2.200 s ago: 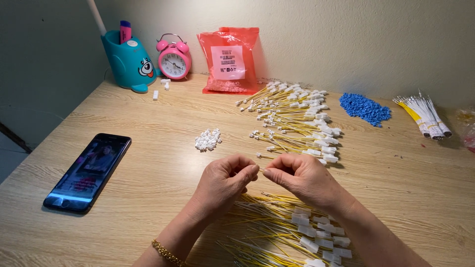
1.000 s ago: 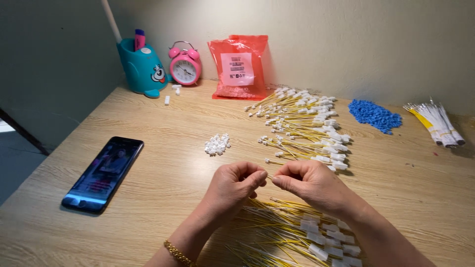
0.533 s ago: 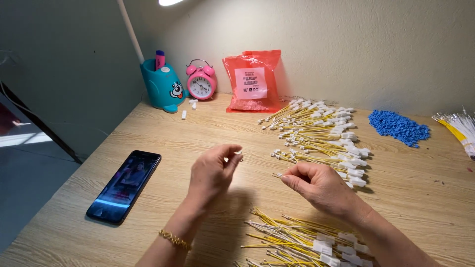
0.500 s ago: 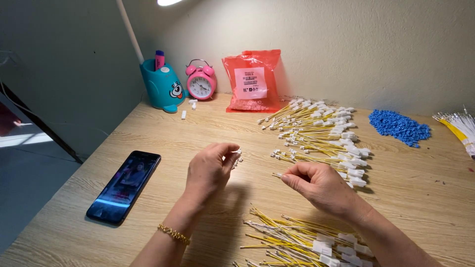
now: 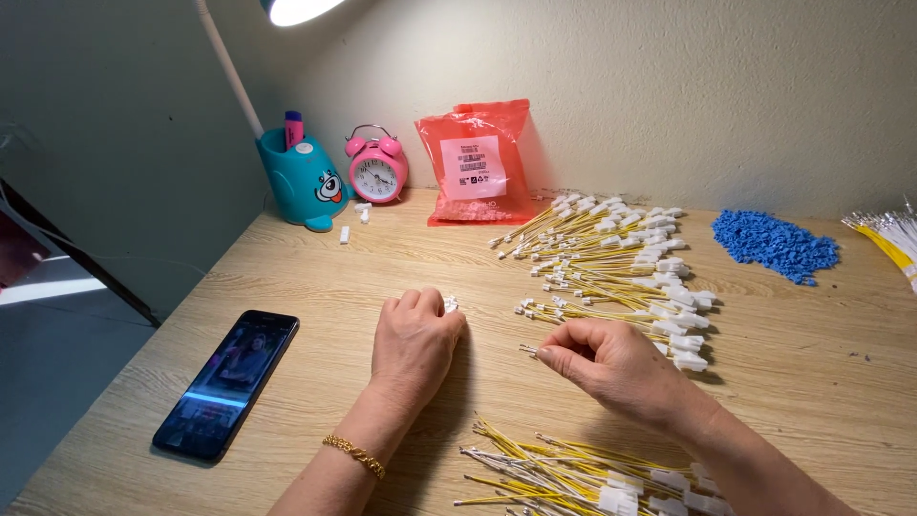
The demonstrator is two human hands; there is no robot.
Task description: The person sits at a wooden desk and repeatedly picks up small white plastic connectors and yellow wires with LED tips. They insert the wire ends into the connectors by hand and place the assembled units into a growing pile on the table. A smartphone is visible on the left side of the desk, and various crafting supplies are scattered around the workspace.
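My left hand (image 5: 415,341) rests knuckles-up on the wooden desk (image 5: 315,277), covering a small pile of white plastic connector pieces (image 5: 450,305); only a bit of the pile shows at my fingertips. Whether the fingers grip a piece is hidden. My right hand (image 5: 611,365) hovers to the right, fingers pinched on a thin wire whose metal tip (image 5: 527,350) sticks out to the left. A pile of yellow wires with white connectors (image 5: 621,260) lies just beyond my right hand. Another bundle of yellow wires (image 5: 573,473) lies near the front edge.
A black phone (image 5: 227,380) with a lit screen lies at the left. At the back stand a teal pen holder (image 5: 304,182), a pink alarm clock (image 5: 376,174) and a red plastic bag (image 5: 476,162). Blue small parts (image 5: 774,243) and more wires (image 5: 888,237) lie at the right.
My hands came apart from a joined pinch. My left hand dropped down onto the white connector pile; my right hand stays raised with the wire. The view tilted upward.
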